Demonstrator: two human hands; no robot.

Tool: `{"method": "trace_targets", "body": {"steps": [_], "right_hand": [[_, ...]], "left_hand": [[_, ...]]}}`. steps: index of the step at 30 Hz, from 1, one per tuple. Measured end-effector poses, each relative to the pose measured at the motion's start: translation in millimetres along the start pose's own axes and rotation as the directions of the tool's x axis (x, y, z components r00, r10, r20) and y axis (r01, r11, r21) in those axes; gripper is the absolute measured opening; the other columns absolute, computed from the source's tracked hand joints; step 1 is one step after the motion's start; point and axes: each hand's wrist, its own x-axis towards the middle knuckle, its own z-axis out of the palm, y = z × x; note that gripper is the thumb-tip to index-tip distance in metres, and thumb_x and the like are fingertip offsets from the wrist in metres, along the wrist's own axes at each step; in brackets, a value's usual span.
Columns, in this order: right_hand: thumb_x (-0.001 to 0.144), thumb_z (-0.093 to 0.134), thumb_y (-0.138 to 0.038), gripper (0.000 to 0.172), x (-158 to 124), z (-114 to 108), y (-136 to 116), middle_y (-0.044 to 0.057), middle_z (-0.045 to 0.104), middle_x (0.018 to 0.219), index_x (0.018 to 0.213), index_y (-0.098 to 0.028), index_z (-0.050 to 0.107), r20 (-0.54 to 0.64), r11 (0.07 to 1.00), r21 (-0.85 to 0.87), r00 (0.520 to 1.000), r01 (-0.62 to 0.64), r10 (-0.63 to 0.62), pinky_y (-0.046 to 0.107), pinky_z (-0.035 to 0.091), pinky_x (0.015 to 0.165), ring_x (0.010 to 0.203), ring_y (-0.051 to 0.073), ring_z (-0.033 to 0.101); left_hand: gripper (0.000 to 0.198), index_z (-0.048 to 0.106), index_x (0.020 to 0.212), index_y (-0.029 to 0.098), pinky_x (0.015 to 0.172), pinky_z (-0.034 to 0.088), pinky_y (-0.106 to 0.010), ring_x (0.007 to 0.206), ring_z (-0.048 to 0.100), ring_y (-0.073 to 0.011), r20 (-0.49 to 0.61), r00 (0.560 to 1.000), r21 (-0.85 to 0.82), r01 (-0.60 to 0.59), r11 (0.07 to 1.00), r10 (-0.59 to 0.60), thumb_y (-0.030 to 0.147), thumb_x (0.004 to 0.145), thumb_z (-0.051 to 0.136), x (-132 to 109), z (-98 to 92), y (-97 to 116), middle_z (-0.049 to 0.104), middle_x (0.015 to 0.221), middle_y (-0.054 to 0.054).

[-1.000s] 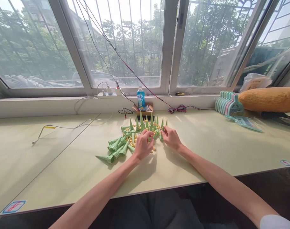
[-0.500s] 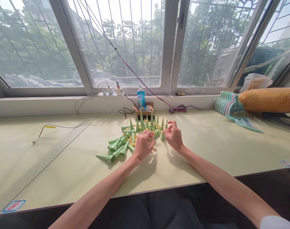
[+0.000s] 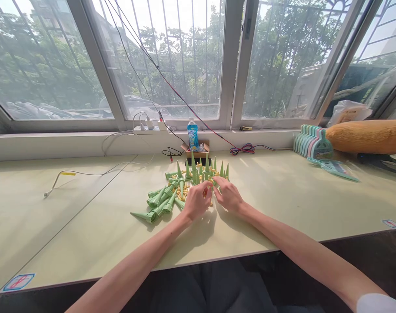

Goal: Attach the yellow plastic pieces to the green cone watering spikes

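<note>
A heap of green plastic cones (image 3: 161,202) and small yellow pieces (image 3: 180,195) lies on the pale table (image 3: 266,204). Several cones stand upright (image 3: 193,167) at the back of the heap. My left hand (image 3: 196,202) rests at the heap's near edge with its fingers curled, pinched on something I cannot make out. My right hand (image 3: 228,195) is close beside it, fingers bent down onto the pile near a lying green cone. The two hands almost touch.
A blue bottle (image 3: 192,134) and a small cardboard box (image 3: 198,152) stand at the window sill. Red and black wires (image 3: 246,149) and a white cable (image 3: 87,171) run across the table. Pastel plastic items (image 3: 311,141) and an orange cushion (image 3: 367,134) sit at the right.
My right hand lifted from a standing cone, then came down leftward onto the pile next to my left hand. My left hand has stayed nearly in place.
</note>
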Motion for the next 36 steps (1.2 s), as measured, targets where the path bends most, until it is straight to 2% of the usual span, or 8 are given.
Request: {"method": "trace_targets", "body": {"steps": [5, 9, 15, 21, 28, 31, 36], "right_hand": [[0.093, 0.044, -0.022, 0.048, 0.2, 1.9, 1.1, 0.017, 0.044, 0.148, 0.140, -0.012, 0.046, 0.145, 0.996, -0.079, 0.988, -0.038, 0.049, 0.039, 0.048, 0.096, 0.128, 0.029, 0.052], [0.094, 0.043, -0.023, 0.047, 0.5, 2.3, 1.6, 0.018, 0.042, 0.150, 0.140, -0.013, 0.046, 0.194, 0.994, -0.098, 0.979, -0.048, 0.066, 0.038, 0.048, 0.096, 0.129, 0.029, 0.051], [0.095, 0.043, -0.024, 0.042, 0.1, 1.5, 2.6, 0.019, 0.044, 0.146, 0.135, -0.013, 0.050, 0.182, 0.996, -0.073, 0.981, -0.046, 0.059, 0.038, 0.048, 0.096, 0.126, 0.029, 0.052], [0.094, 0.045, -0.024, 0.037, -0.8, -0.7, 0.5, 0.016, 0.046, 0.138, 0.129, -0.017, 0.052, 0.175, 0.998, -0.049, 0.983, -0.043, 0.051, 0.035, 0.051, 0.083, 0.106, 0.025, 0.063], [0.091, 0.047, -0.023, 0.039, -0.9, -4.6, -4.8, 0.015, 0.047, 0.133, 0.130, -0.019, 0.048, 0.183, 0.992, -0.103, 0.979, -0.074, 0.092, 0.032, 0.050, 0.070, 0.086, 0.021, 0.065], [0.091, 0.047, -0.023, 0.042, -0.6, -3.7, -4.0, 0.015, 0.046, 0.137, 0.133, -0.019, 0.047, 0.182, 0.992, -0.109, 0.979, -0.069, 0.089, 0.033, 0.051, 0.071, 0.089, 0.022, 0.065], [0.091, 0.047, -0.021, 0.045, 0.8, -0.9, -0.3, 0.015, 0.046, 0.142, 0.136, -0.019, 0.047, 0.188, 0.996, -0.073, 0.980, -0.052, 0.065, 0.035, 0.051, 0.082, 0.107, 0.026, 0.062]], "left_hand": [[0.020, 0.067, 0.091, 0.019, 0.056, 0.040, -0.022, 0.052, 0.050, -0.0096, 0.035, 0.999, -0.005, -0.006, 1.000, 0.006, 0.014, 0.089, 0.048, -0.1, -0.6, 1.5, 0.067, 0.070, 0.001], [0.020, 0.068, 0.091, 0.018, 0.057, 0.042, -0.023, 0.054, 0.050, -0.0095, 0.038, 0.999, -0.019, -0.012, 1.000, 0.013, 0.012, 0.088, 0.049, -0.4, 0.7, 1.4, 0.068, 0.078, -0.001], [0.018, 0.068, 0.086, 0.017, 0.061, 0.043, -0.024, 0.060, 0.053, -0.0110, 0.043, 0.999, 0.021, -0.007, 1.000, 0.006, 0.010, 0.085, 0.051, -1.2, 1.8, 0.8, 0.064, 0.081, -0.003], [0.017, 0.068, 0.089, 0.016, 0.060, 0.045, -0.025, 0.062, 0.056, -0.0123, 0.089, 0.995, 0.005, 0.037, 0.999, -0.038, 0.013, 0.086, 0.051, -2.2, 1.4, 0.3, 0.066, 0.084, -0.004], [0.020, 0.067, 0.101, 0.017, 0.061, 0.048, -0.027, 0.062, 0.060, -0.0144, 0.136, 0.988, 0.035, 0.069, 0.997, -0.073, 0.017, 0.087, 0.053, -2.7, 2.5, -1.0, 0.072, 0.094, -0.006], [0.022, 0.066, 0.105, 0.017, 0.060, 0.049, -0.027, 0.063, 0.062, -0.0153, 0.141, 0.987, 0.048, 0.065, 0.997, -0.071, 0.018, 0.086, 0.054, -2.9, 2.8, -1.5, 0.073, 0.096, -0.006], [0.024, 0.064, 0.109, 0.019, 0.060, 0.049, -0.027, 0.064, 0.064, -0.0159, 0.170, 0.983, 0.064, 0.060, 0.996, -0.071, 0.019, 0.086, 0.054, -3.3, 1.7, -0.9, 0.073, 0.100, -0.007]]}}
